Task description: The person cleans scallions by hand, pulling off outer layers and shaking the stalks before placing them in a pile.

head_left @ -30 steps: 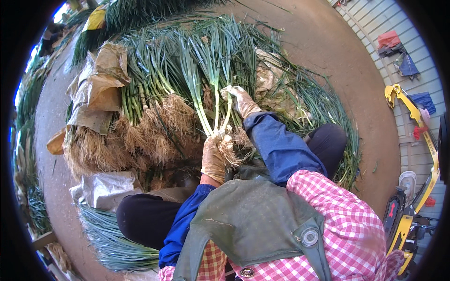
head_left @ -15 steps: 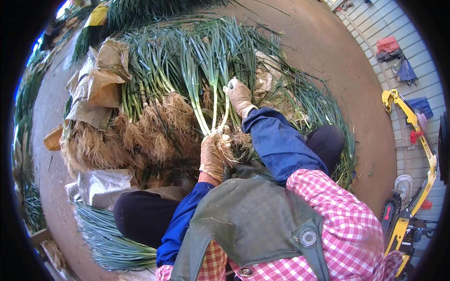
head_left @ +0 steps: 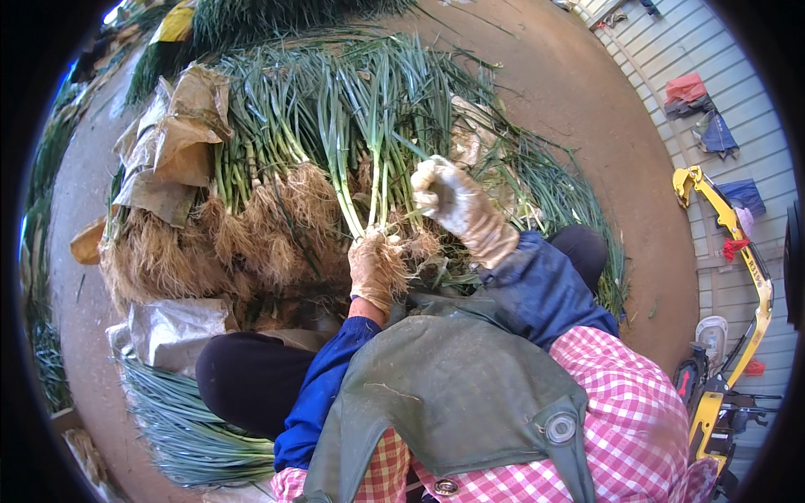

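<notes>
Head view: left hand [head_left: 373, 264] in a tan-stained glove, fingers closed round the root ends of a few long green-and-white onion-like stalks [head_left: 376, 180]. Stalks point away from the body, leaves over the heap. Right hand [head_left: 461, 205], in a dirty white-and-tan glove, sits just right of them, fingers curled in; maybe pinching a thin green strip, can't tell for sure. Left of the stalks: tangled brown fibrous roots [head_left: 293, 210] of the heap, crumpled tan woven sacking [head_left: 191, 121] beyond. Lower left: loose blue-green leafy bundle [head_left: 184, 427]. Step looks like pulling outer leaf off the held stalks. Next move likely calls for a steady left grip and right fingers freed of any scrap.
</notes>
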`<action>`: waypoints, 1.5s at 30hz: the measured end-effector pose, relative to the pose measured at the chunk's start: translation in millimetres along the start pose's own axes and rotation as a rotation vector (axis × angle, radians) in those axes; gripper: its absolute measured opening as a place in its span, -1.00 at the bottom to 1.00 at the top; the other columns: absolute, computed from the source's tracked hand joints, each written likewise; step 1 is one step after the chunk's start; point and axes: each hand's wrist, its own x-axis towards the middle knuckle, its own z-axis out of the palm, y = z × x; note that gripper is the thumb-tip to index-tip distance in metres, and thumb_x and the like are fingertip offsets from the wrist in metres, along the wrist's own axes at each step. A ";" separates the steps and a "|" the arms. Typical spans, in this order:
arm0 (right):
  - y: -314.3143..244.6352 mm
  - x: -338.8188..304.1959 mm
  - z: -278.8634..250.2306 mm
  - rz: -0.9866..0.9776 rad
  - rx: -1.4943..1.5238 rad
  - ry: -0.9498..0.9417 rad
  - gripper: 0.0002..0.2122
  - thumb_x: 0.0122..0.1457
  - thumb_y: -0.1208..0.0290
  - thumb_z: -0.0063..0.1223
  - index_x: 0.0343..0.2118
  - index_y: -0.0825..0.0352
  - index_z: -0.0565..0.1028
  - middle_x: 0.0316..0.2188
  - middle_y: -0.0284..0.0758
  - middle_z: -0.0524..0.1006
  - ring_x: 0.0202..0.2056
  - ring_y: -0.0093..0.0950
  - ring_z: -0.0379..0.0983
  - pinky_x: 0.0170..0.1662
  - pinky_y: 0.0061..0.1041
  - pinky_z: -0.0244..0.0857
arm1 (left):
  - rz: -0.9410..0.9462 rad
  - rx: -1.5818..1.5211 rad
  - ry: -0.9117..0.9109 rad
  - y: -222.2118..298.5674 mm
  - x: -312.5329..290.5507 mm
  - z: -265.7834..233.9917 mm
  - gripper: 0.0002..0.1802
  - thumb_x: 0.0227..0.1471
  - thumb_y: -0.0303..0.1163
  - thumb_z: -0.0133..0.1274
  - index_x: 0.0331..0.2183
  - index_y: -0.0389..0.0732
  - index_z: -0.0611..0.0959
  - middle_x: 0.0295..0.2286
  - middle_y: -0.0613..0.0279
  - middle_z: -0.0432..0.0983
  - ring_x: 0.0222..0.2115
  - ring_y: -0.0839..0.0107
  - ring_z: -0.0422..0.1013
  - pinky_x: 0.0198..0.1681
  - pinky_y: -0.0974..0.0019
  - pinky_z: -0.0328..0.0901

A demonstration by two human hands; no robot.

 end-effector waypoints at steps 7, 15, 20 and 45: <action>-118.3 -58.0 -28.0 -0.154 -0.492 0.196 -0.86 0.13 0.32 0.01 -0.44 0.28 0.41 -0.55 -0.39 0.40 -0.61 -0.66 0.25 -0.53 -0.64 0.24 | 0.007 0.009 -0.036 2.7 1.0 -4.4 -0.73 0.05 -0.45 -0.08 -0.21 -0.40 0.51 -0.37 0.12 0.53 -0.48 0.38 0.49 -0.46 0.41 0.43; -172.5 -103.1 -155.8 0.509 -2.325 0.588 -0.69 -0.01 0.25 0.14 -0.26 0.35 0.51 -0.30 -0.19 0.56 -0.22 -0.34 0.50 -0.15 -0.39 0.33 | -0.082 -0.144 -0.123 9.5 -9.9 16.5 -0.75 -0.01 -0.50 -0.05 -0.25 -0.41 0.54 -0.51 0.12 0.51 -0.55 0.33 0.48 -0.50 0.30 0.47; 5.6 -11.6 -62.1 0.529 -0.772 0.182 -0.57 0.23 0.28 -0.13 0.13 0.29 0.19 -0.36 -0.27 0.46 -0.49 -0.59 0.38 -0.42 -0.61 0.36 | -0.057 -0.128 -0.168 24.7 -20.3 -1.1 -0.72 0.03 -0.45 -0.08 -0.22 -0.42 0.52 -0.48 0.13 0.51 -0.52 0.37 0.48 -0.49 0.32 0.46; 70.4 2.6 -43.5 0.556 -0.730 0.004 -0.85 0.11 0.30 0.04 -0.29 0.21 0.50 -0.61 -0.50 0.45 -0.68 -0.68 0.31 -0.64 -0.67 0.19 | -0.157 -0.069 -0.022 0.8 13.5 -1.5 -0.63 0.14 -0.05 -0.11 -0.37 -0.19 0.47 -0.67 0.29 0.39 -0.79 0.46 0.29 -0.81 0.46 0.16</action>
